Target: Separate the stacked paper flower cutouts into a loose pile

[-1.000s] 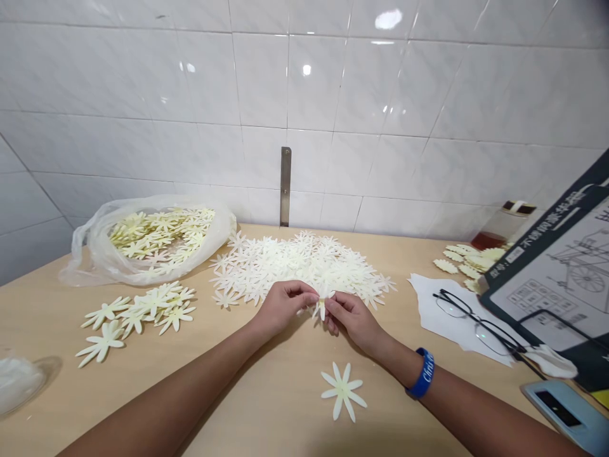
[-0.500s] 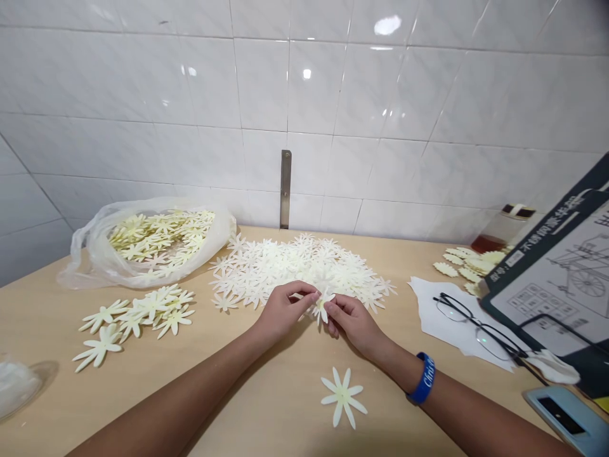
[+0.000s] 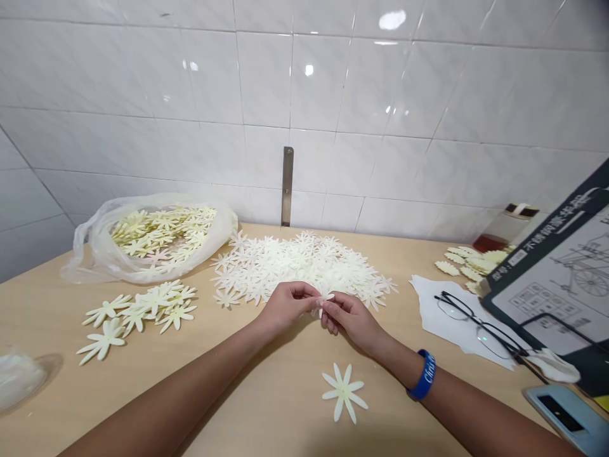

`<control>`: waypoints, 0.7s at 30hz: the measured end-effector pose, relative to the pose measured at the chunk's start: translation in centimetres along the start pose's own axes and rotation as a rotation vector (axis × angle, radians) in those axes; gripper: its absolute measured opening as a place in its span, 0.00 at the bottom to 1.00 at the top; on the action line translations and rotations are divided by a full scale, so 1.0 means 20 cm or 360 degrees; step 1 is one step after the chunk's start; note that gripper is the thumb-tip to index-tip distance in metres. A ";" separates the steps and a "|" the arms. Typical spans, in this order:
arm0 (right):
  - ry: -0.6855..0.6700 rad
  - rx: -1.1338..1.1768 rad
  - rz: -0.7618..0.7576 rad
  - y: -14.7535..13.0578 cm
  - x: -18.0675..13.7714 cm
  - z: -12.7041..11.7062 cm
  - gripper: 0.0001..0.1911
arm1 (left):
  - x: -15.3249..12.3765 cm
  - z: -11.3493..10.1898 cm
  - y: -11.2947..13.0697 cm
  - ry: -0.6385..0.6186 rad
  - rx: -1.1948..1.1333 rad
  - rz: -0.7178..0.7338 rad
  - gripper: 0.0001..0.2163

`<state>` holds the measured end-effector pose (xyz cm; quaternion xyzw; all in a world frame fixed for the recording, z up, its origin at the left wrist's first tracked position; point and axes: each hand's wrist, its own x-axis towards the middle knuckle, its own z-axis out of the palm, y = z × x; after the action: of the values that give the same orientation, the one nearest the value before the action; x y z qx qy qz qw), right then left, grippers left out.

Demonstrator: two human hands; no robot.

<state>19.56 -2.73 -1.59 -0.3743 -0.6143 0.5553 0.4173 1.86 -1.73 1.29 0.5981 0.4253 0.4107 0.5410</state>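
My left hand (image 3: 291, 306) and my right hand (image 3: 351, 317) meet in front of a heap of white flower cutouts (image 3: 304, 260). Between their fingertips they pinch one small white flower cutout (image 3: 321, 303), mostly covered by the fingers and seen nearly edge-on. A single pale flower cutout (image 3: 343, 392) with long petals lies flat on the table, nearer to me than my right hand. To the left, several cream flower cutouts (image 3: 152, 303) lie in a loose cluster. Behind them an open clear plastic bag (image 3: 223, 244) holds many more yellowish ones.
On the right are eyeglasses (image 3: 476, 322) on white paper (image 3: 428, 311), a dark printed box (image 3: 561, 279), a light blue device (image 3: 566, 416), scalloped cream pieces (image 3: 471, 261) and a bottle with dark red liquid (image 3: 499, 231). A tiled wall (image 3: 190, 82) stands behind the table.
The flower cutout in my fingers has turned from facing me to nearly edge-on, its petals now more hidden. Both hands stay at the same place; the view has shifted slightly.
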 end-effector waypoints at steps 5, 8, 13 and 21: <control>-0.0035 0.0005 -0.0037 -0.01 0.00 -0.01 0.19 | 0.00 -0.01 -0.02 -0.0107 0.0000 0.0033 0.09; -0.0026 0.0048 -0.0037 -0.01 -0.01 -0.02 0.19 | 0.01 -0.02 -0.02 -0.0071 -0.0032 0.0041 0.09; -0.0011 0.0203 -0.0003 0.00 0.00 -0.03 0.17 | 0.03 -0.05 -0.02 0.0246 -0.0223 -0.0021 0.09; 0.0144 0.0309 0.0017 -0.02 -0.01 -0.02 0.17 | 0.07 -0.09 -0.04 0.0401 -0.0506 -0.0082 0.13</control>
<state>20.00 -2.76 -1.23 -0.3601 -0.5362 0.5970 0.4759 0.51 0.10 0.65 0.4380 0.4345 0.5302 0.5816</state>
